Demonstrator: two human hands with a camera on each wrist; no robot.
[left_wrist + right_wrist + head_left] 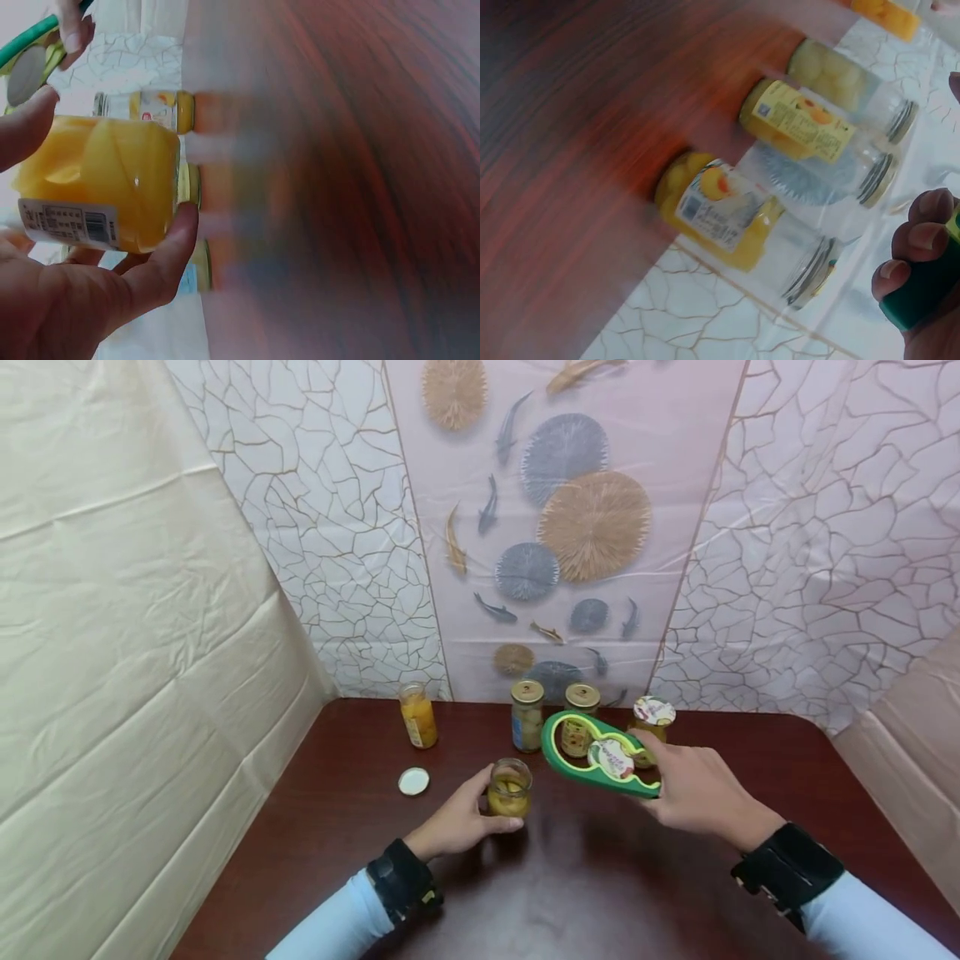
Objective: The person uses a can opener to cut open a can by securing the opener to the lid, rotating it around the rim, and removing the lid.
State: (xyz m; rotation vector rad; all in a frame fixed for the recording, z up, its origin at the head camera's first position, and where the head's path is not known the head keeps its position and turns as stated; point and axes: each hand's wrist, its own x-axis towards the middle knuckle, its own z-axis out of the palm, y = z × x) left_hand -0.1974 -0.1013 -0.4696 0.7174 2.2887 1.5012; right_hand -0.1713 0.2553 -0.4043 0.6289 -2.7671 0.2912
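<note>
My left hand (pixel 465 818) holds a lidless glass jar of yellow fruit pieces (pixel 508 802). Fingers and thumb go round its sides in the left wrist view, where a barcode label faces the camera. In my right hand (pixel 701 785) is a green jar opener with yellow-lined round openings (pixel 564 767), gripped at its right end, up and to the right of the jar. A patterned jar lid (pixel 613 758) sits in one of the opener's openings, apart from the jar. In the right wrist view only curled fingers (pixel 922 236) and the opener's green end (pixel 919 296) show.
At the back left stands an open jar of orange fruit (pixel 420 722), with a white lid (pixel 413 781) lying in front. Three lidded jars stand along the back: pale fruit (pixel 527 722), a gold-lidded one (pixel 582 697) and a patterned-lid one (pixel 654 712). Patterned sheeting (pixel 555 610) hangs behind the table.
</note>
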